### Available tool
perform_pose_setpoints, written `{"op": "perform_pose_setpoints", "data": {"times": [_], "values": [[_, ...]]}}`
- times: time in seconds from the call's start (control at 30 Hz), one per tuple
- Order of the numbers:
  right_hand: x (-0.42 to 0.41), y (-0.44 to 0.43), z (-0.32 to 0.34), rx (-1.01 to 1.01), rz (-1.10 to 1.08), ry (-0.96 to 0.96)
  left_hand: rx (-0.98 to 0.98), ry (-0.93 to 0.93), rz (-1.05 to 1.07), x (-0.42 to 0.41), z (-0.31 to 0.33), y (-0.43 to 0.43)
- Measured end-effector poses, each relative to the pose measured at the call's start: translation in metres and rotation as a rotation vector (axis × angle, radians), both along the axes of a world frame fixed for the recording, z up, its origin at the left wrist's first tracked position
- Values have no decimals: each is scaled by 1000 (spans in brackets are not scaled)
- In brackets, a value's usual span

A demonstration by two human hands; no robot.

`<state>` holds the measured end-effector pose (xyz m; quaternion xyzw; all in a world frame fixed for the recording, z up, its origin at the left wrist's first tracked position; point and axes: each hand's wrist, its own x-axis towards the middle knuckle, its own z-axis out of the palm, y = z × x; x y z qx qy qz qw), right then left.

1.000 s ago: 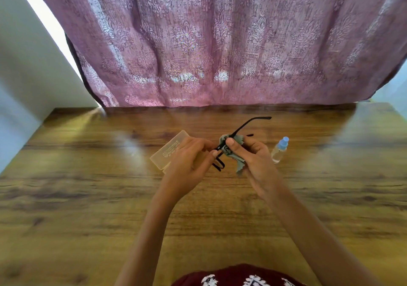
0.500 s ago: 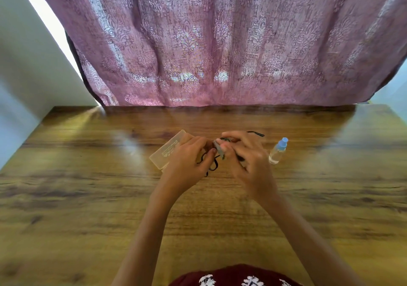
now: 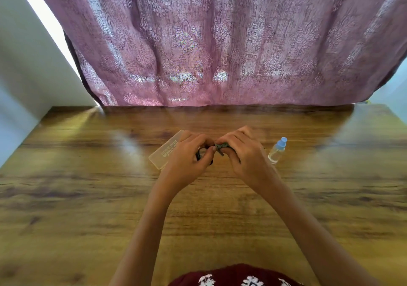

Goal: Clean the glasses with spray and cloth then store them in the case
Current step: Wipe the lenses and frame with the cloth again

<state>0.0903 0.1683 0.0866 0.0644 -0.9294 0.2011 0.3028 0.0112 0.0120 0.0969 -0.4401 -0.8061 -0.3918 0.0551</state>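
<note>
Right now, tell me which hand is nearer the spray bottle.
Right. The right hand is beside the spray bottle, not touching; the left hand is farther, past the right, near the case.

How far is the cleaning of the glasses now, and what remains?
Spraying looks done: the clear blue-capped bottle stands untouched on the wooden table. In hand: the left hand holds the black-framed glasses; the right hand pinches the grey-green cloth on them. Left: storing them in the translucent plastic case beside the left hand.

Wooden table (image 3: pixel 88 197) — carrying clear case (image 3: pixel 165 151), spray bottle (image 3: pixel 278 150).
</note>
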Motion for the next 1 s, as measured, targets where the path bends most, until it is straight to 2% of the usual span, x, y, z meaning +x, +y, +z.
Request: {"op": "perform_pose_setpoints", "data": {"times": [0.4,0.67,1.0], "values": [[4,16,-3,-49,-62,-11,33,-75,14,-3,-1,-6],[12,40,2,-221,-153,66,84,-261,10,-4,5,-19],[17,37,-8,-330,-282,129,180,-297,63,-3,-1,-20]]}}
